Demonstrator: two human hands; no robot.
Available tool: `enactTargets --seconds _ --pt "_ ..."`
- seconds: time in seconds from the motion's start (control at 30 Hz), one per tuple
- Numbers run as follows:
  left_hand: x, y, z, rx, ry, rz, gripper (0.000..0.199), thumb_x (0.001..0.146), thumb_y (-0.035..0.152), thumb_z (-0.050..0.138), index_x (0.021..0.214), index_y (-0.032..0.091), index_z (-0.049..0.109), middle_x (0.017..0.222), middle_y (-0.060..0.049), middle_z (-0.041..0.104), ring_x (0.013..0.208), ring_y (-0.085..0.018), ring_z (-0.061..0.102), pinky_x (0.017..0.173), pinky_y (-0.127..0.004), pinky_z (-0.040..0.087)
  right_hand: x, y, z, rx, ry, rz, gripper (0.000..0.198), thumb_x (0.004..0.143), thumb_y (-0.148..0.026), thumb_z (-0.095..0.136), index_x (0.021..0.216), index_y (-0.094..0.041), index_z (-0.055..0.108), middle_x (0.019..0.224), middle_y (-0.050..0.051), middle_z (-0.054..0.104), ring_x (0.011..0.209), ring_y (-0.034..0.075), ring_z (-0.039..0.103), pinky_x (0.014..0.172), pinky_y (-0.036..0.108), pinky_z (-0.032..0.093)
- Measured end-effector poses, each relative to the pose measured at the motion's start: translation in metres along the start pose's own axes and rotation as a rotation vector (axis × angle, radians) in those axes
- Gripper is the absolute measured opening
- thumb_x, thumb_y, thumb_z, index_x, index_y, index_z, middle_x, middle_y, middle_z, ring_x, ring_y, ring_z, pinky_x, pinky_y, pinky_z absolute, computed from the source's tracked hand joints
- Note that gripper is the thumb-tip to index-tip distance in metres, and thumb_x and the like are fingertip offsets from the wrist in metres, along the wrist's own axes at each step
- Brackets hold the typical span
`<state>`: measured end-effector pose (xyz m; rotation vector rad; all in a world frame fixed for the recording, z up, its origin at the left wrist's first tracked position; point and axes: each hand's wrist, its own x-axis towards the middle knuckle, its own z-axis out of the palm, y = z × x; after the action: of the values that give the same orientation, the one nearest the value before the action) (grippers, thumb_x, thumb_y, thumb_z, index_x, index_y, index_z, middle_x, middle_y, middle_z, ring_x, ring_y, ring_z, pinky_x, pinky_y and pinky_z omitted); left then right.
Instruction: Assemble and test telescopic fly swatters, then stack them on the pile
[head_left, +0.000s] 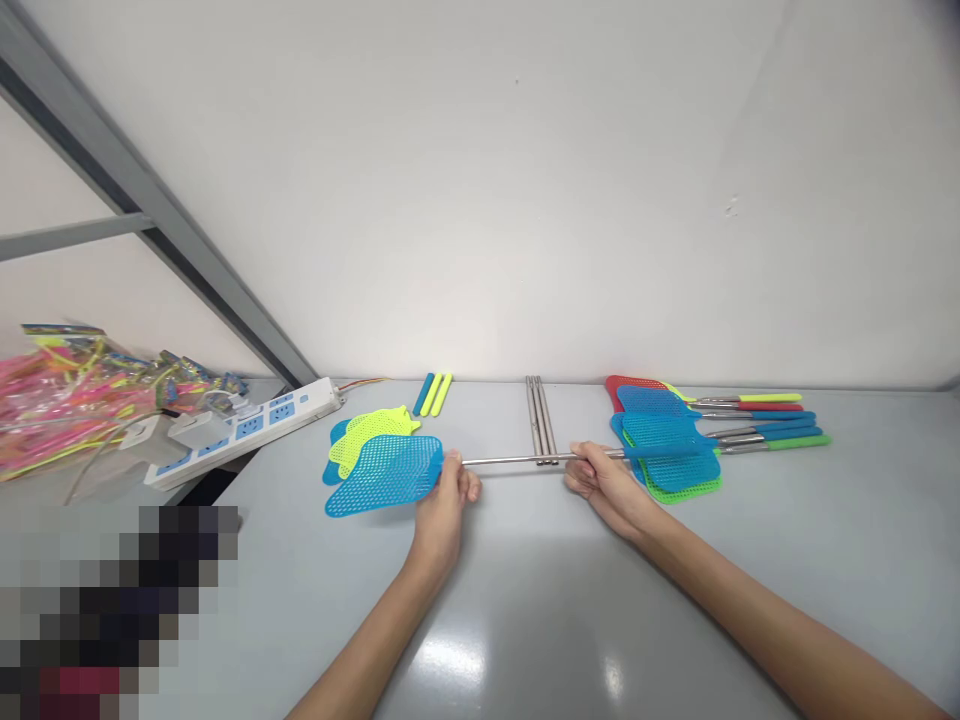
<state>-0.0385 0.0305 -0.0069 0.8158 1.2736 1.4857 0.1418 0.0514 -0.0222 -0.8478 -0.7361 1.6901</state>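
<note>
My left hand (448,487) grips the neck of a blue mesh fly-swatter head (386,472), where a thin metal rod (517,460) joins it. My right hand (600,480) holds the other end of that rod, just left of a pile of finished swatters (667,440). The rod lies level above the grey table (525,600). Under the blue head lie loose yellow and blue swatter heads (367,432).
Three bare metal rods (540,425) lie across the table behind the held rod. Blue and yellow handle grips (433,393) lie near the wall. A white power strip (247,428) and a heap of pink packaging (67,400) sit at the left.
</note>
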Motion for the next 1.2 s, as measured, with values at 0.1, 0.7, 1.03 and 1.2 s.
enactTargets --seconds 0.1,0.7,1.03,1.2 --pt "0.005 -0.002 -0.002 0.036 -0.110 0.009 0.040 0.076 0.035 0.045 0.045 0.019 0.025 0.038 0.007 0.025 0.039 -0.007 0.034 0.047 -0.023 0.030 0.002 -0.003 -0.010 -0.005 -0.020 0.010 0.033 0.072 -0.023 0.051 0.047 -0.018 0.030 0.045 -0.007 0.021 0.044 0.008 0.015 0.044 0.026 0.017" --pt "-0.002 -0.010 0.004 0.013 -0.414 -0.183 0.038 0.073 0.049 0.044 0.055 0.018 0.033 0.044 0.008 0.027 0.038 -0.005 0.026 0.041 -0.019 0.023 -0.001 -0.003 -0.010 -0.241 -0.270 0.023 0.042 0.078 -0.034 0.044 0.041 -0.017 0.035 0.041 -0.005 0.025 0.044 0.008 0.022 0.048 0.027 0.016" --pt "-0.018 -0.019 0.016 0.034 -0.499 -0.196 0.039 0.076 0.050 0.040 0.054 0.017 0.035 0.046 0.006 0.029 0.038 -0.005 0.027 0.043 -0.021 0.025 -0.008 0.006 0.001 -0.287 -0.307 0.047 0.041 0.077 -0.038 0.045 0.043 -0.016 0.038 0.042 -0.004 0.029 0.044 0.008 0.025 0.047 0.027 0.016" --pt "-0.021 -0.018 0.018 0.049 -0.437 -0.148 0.038 0.077 0.046 0.041 0.053 0.017 0.034 0.046 0.006 0.028 0.039 -0.005 0.026 0.042 -0.020 0.023 -0.008 0.004 0.003 -0.264 -0.314 0.092 0.039 0.078 -0.036 0.044 0.045 -0.015 0.043 0.043 -0.003 0.033 0.045 0.009 0.029 0.048 0.026 0.017"
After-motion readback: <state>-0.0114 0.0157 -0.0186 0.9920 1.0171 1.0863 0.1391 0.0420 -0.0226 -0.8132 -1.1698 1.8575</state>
